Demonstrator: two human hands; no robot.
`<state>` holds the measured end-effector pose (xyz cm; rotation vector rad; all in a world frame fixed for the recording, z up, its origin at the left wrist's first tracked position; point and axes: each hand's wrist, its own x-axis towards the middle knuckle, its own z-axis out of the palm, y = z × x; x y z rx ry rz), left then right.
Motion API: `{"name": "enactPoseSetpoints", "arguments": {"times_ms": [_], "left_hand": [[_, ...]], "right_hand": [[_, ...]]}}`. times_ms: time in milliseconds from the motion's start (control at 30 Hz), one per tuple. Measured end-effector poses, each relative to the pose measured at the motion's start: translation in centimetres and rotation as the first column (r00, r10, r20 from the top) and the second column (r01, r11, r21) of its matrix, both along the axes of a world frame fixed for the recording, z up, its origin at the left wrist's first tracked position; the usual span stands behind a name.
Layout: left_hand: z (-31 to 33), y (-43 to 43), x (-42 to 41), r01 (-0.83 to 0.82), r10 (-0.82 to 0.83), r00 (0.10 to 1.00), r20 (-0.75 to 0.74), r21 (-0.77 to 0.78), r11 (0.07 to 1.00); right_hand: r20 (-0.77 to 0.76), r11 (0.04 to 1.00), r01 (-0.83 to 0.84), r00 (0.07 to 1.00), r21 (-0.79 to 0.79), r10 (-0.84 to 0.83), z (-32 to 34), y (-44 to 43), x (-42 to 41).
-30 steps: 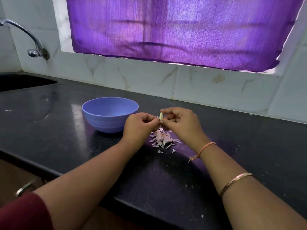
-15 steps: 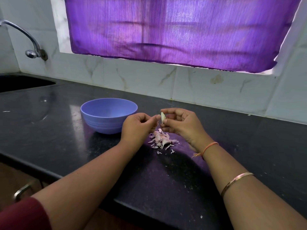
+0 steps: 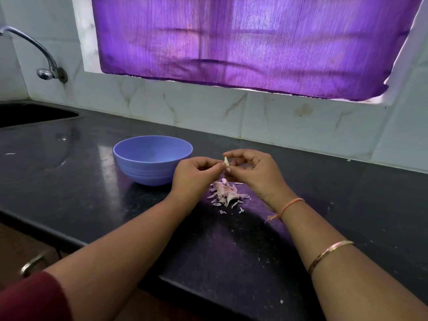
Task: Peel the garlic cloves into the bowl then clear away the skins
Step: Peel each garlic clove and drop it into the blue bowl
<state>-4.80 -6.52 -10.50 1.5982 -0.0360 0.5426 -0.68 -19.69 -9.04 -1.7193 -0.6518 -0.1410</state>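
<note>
A small pale garlic clove [image 3: 226,161] is held up above the counter, pinched between the fingertips of my left hand [image 3: 196,176] and my right hand [image 3: 254,172]. Both hands have their fingers curled around it. Directly below them lies a heap of pinkish garlic skins [image 3: 225,193] on the black countertop [image 3: 231,246]. A blue-violet bowl [image 3: 151,163] stands just left of my left hand; its inside is hidden from this angle.
A sink basin [image 3: 30,114] and a curved metal tap [image 3: 44,61] are at the far left. Tiled wall and a purple curtain [image 3: 250,42] back the counter. A drawer handle [image 3: 32,265] shows below the counter's front edge. Small skin flecks dot the counter.
Both hands keep working the clove between their fingertips; the clove has tilted slightly and more of it shows. The hands stay above the skin heap.
</note>
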Motion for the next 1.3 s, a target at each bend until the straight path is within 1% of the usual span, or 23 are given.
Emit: {"name": "enactPoseSetpoints", "arguments": {"times_ms": [167,433,567,733,900,1033,1133,1200,1300], "left_hand": [[-0.07,0.11,0.15,0.016,-0.016,1.0,-0.018,-0.006,1.0],[-0.08,0.17,0.26,-0.013,0.013,1.0,-0.025,-0.005,1.0],[-0.06,0.14,0.27,0.02,-0.021,0.999,-0.035,-0.03,0.999],[-0.09,0.22,0.33,0.041,-0.043,0.998,-0.055,-0.043,0.998],[-0.03,0.16,0.33,0.029,-0.032,0.999,-0.044,-0.053,0.998],[-0.17,0.27,0.51,0.016,-0.017,0.999,-0.036,-0.036,0.999],[-0.28,0.25,0.61,-0.004,0.003,1.0,-0.029,-0.023,1.0],[-0.35,0.22,0.65,-0.024,0.025,1.0,-0.019,0.013,1.0],[-0.42,0.22,0.67,-0.044,0.046,0.999,-0.026,0.067,0.997]], "right_hand": [[0.049,0.999,0.027,0.998,-0.039,-0.025,-0.1,-0.13,0.13],[0.016,1.0,-0.023,1.0,-0.02,0.024,0.0,-0.18,0.06],[0.011,1.0,-0.009,1.0,-0.007,0.009,-0.03,-0.09,0.26],[0.089,0.995,0.049,0.995,-0.09,-0.041,-0.19,0.0,0.42],[0.092,0.994,0.049,0.995,-0.099,-0.04,-0.14,0.07,0.26],[0.026,0.999,-0.003,1.0,-0.051,0.004,-0.12,0.03,0.19],[-0.083,0.996,-0.065,0.994,0.056,0.07,0.0,-0.03,-0.1],[-0.14,0.989,-0.092,0.984,0.118,0.108,0.06,-0.15,-0.27],[-0.175,0.985,-0.088,0.978,0.148,0.114,0.16,-0.31,-0.43]]}}
